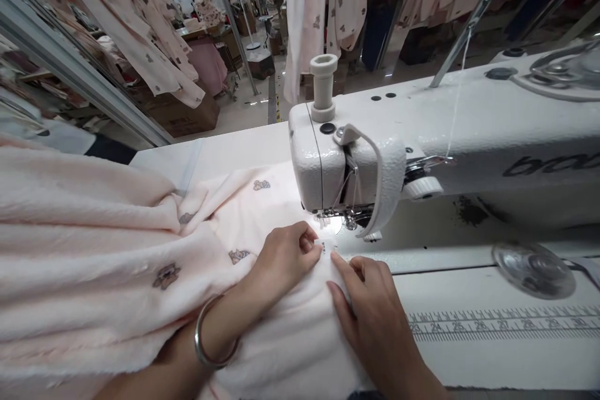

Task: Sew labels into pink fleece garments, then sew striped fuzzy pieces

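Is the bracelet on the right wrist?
No, the bracelet sits on the left wrist, behind the left hand; the right hand has a bare wrist.

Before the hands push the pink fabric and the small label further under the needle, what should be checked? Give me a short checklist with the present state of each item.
1. Small white label held in place: ok, the left hand pinches it at its edge.
2. Right hand flat on the pink fabric: ok, its forefinger points at the label.
3. Fingers away from the needle area: ok, but close.
4. Presser foot down on the label: cannot tell, glare hides it.
5. Thread running to the sewing machine: ok, it hangs taut from above.
6. Fabric free of folds near the label: cannot tell.
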The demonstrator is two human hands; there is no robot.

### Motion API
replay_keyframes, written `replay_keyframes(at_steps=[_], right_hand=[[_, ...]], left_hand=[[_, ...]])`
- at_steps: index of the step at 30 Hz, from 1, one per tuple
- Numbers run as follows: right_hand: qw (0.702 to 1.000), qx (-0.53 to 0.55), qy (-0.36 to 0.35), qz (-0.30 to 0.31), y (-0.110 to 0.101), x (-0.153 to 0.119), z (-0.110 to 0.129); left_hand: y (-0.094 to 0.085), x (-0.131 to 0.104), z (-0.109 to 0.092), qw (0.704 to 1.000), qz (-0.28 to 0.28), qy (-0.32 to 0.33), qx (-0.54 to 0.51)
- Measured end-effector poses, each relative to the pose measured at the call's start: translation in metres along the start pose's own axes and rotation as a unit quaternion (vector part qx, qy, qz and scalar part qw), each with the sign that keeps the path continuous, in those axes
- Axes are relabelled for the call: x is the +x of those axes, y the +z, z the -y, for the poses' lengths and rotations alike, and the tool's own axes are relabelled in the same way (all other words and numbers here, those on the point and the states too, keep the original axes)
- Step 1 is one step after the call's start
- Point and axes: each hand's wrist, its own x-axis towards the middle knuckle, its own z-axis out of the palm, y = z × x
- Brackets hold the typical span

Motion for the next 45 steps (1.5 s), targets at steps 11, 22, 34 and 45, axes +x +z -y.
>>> replay_keyframes(at_steps=[11, 22, 34, 45], right_hand=[[0.999, -0.018, -0.023, -0.042, 0.000, 0.000, 0.002], [0.997, -0.022, -0.030, -0.063, 0.000, 0.001, 0.002], [0.985, -0.140, -0.095, -0.018, -0.004, 0.017, 0.001], [0.985, -0.134, -0.112, 0.002, 0.007, 0.033, -0.013]], left_hand=[[-0.004, -0.038, 0.034, 0.888, 0.041, 0.394, 0.234], [-0.001, -0.033, 0.040, 0.868, 0.022, 0.404, 0.287], [-0.003, -0.023, 0.044, 0.865, 0.017, 0.409, 0.290], [-0.014, -0.013, 0.044, 0.884, 0.017, 0.389, 0.258]])
